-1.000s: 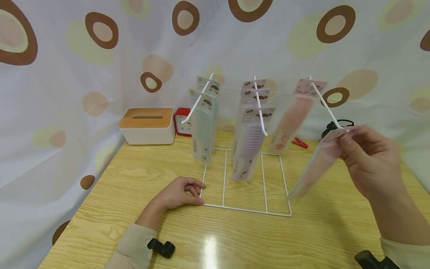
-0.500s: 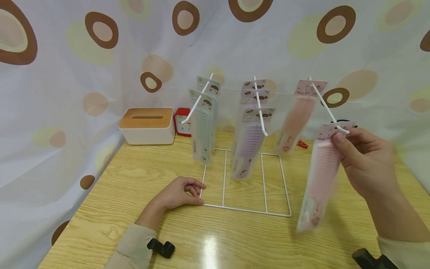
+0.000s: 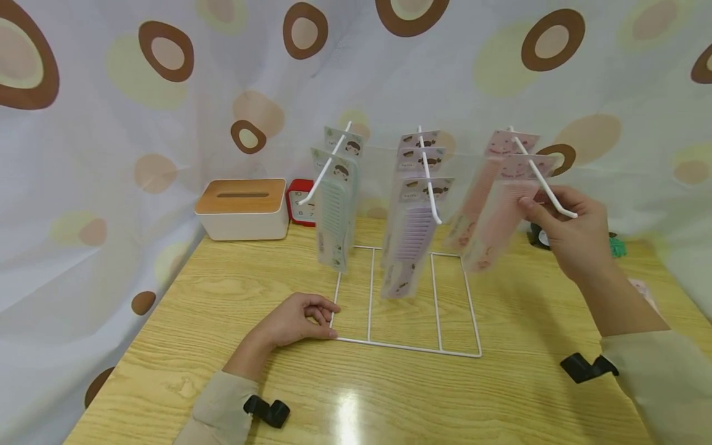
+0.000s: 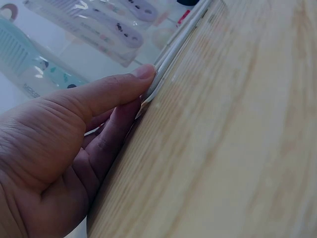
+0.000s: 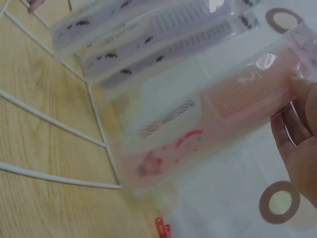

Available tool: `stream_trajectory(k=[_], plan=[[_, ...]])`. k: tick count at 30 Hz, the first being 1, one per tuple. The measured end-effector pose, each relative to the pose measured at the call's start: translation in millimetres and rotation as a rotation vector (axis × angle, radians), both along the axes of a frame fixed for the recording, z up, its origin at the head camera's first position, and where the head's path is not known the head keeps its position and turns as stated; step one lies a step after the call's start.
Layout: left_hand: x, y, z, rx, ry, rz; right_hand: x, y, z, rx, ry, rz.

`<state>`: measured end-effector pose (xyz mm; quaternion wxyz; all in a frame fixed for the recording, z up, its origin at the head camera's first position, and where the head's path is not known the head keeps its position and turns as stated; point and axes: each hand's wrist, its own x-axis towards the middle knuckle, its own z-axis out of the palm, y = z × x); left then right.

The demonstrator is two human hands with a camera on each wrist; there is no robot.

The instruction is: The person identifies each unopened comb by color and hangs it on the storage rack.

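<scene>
The left hand (image 3: 297,322) rests on the table (image 3: 222,290) with its fingers curled around the front left corner of the white wire rack (image 3: 406,347), and it should press that corner down so the rack does not tip or slide. Right of it, past the green and purple combs on the rack's other hooks, the right hand (image 3: 567,232) pinches the top of a packaged pink comb (image 3: 500,210) already threaded on the rack's right hook (image 3: 542,182). Push the comb straight along the hook, keeping its card hole level, until it hangs just in front of the pink comb behind.
</scene>
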<state>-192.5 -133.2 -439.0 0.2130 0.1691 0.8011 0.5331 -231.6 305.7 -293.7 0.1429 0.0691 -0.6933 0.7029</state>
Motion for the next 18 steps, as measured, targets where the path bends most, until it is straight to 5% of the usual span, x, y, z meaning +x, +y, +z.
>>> stream_trajectory(k=[10, 18], plan=[[0.1, 1, 1.2, 0.003, 0.006, -0.004, -5.4, 7, -18.0, -0.111, 0.033, 0.103], [-0.5, 1, -0.9, -0.001, 0.012, -0.003, 1.9, 26, -29.9, 0.080, 0.006, 0.093]])
